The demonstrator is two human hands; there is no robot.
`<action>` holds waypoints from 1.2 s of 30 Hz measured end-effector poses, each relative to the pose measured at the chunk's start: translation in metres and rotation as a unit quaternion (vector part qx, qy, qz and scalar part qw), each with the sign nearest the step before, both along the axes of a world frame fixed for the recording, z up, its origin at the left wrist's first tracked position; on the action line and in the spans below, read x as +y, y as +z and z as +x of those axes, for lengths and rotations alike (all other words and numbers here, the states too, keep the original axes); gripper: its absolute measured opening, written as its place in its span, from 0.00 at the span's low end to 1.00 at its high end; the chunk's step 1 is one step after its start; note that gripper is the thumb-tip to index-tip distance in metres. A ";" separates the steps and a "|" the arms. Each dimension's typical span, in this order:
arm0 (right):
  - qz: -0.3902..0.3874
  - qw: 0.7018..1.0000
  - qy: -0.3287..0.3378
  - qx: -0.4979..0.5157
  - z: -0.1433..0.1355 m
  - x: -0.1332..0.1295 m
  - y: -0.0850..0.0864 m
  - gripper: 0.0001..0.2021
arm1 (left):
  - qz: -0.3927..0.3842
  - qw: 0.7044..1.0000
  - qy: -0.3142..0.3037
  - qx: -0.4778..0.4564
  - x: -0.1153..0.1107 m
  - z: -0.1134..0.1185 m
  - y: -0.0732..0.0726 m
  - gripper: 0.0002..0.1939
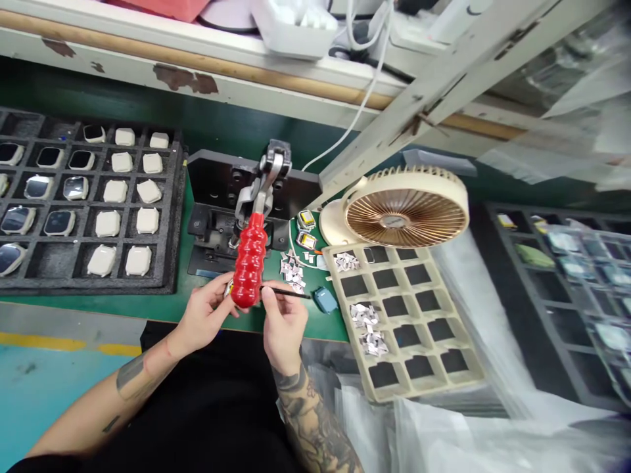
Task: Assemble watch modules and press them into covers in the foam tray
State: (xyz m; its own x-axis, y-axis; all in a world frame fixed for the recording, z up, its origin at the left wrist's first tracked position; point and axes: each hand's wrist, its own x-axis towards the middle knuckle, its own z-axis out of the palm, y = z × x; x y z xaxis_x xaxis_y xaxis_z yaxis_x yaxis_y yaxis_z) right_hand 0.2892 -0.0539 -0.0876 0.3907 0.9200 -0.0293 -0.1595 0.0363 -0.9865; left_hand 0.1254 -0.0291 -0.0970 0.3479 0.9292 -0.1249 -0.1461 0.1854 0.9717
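My left hand (207, 314) is closed around a small watch part (229, 288) with a yellow patch, mostly hidden behind the red handle of a toggle clamp (250, 263). Between the thumb and fingers of my right hand (284, 323) is a thin black stick-like tool (290, 293), its far end pointing right. The tip on the left is covered by the handle. Behind the handle stands the black clamping fixture (211, 230). A teal watch-shaped piece (325, 300) lies right of the tool, and small silvery pieces (292, 270) are heaped beyond it.
On the left a dark foam tray (170, 263) holds several watch cases. A cream fan (407, 210) stands behind a beige compartment tray (374, 392) with small pieces in some cells. Two open watch cases (306, 240) lie beside the fixture. Another dark tray (513, 276) is at right.
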 end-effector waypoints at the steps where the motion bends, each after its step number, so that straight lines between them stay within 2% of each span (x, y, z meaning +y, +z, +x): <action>1: -0.007 0.999 0.015 0.034 0.000 -0.001 0.000 0.07 | -0.002 1.000 0.000 -0.005 0.000 0.000 0.001 0.25; 4: 0.021 0.998 0.051 0.028 -0.001 -0.011 0.003 0.06 | -0.020 0.999 0.027 -0.013 0.000 0.001 0.005 0.25; 5: 0.046 0.998 0.038 -0.006 0.000 -0.016 0.004 0.05 | -0.028 0.999 0.042 -0.013 0.000 0.002 0.006 0.26; 7: 0.094 0.992 -0.032 -0.081 0.002 -0.022 0.007 0.05 | -0.040 0.997 0.069 -0.017 0.001 0.004 0.007 0.26; 9: 0.108 0.982 -0.092 -0.126 0.004 -0.021 0.008 0.05 | -0.046 0.995 0.083 -0.024 0.001 0.006 0.007 0.27; 10: 0.099 0.981 -0.100 -0.135 0.005 -0.019 0.008 0.06 | -0.049 0.995 0.085 -0.029 0.001 0.006 0.008 0.27; 14: 0.035 0.993 -0.053 -0.102 0.003 -0.006 0.000 0.07 | -0.056 0.994 0.084 -0.045 0.003 0.005 0.010 0.28; 17: 0.030 0.999 -0.004 -0.037 0.007 -0.005 -0.002 0.08 | -0.078 0.992 0.086 -0.054 0.007 0.001 0.012 0.29; 20: 0.068 0.997 0.028 0.001 0.034 -0.008 0.016 0.10 | -0.097 0.989 0.099 -0.045 0.009 -0.002 0.011 0.30; 23: 0.116 0.992 0.035 -0.020 0.083 -0.004 0.049 0.15 | -0.076 0.993 0.088 -0.038 0.006 -0.001 0.010 0.28; 26: 0.107 0.978 0.049 -0.172 0.121 0.021 0.079 0.14 | -0.045 0.996 0.075 -0.021 0.002 0.001 0.011 0.27; 28: 0.101 0.947 0.015 -0.306 0.125 0.050 0.089 0.09 | -0.034 0.996 0.081 -0.005 0.000 0.003 0.013 0.26; 30: 0.147 0.914 -0.064 -0.373 0.115 0.079 0.089 0.07 | -0.029 0.996 0.086 0.005 -0.001 0.005 0.013 0.27; 32: 0.194 0.891 -0.110 -0.395 0.099 0.095 0.082 0.07 | -0.025 0.996 0.088 0.009 -0.002 0.005 0.013 0.28; 34: 0.210 0.880 -0.113 -0.410 0.087 0.091 0.069 0.09 | -0.022 0.995 0.092 0.012 -0.002 0.003 0.012 0.29; 36: 0.211 0.867 -0.080 -0.443 0.080 0.071 0.051 0.12 | -0.018 0.995 0.095 0.020 -0.002 0.000 0.012 0.28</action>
State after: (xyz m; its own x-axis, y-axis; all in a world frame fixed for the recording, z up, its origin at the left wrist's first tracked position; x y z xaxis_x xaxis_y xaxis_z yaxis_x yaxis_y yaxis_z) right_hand 0.3687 0.0170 -0.0366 0.2117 0.7070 0.6747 0.6960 0.3756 -0.6120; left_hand 0.1255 -0.0311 -0.0853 0.1596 0.9725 -0.1695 -0.1424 0.1926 0.9709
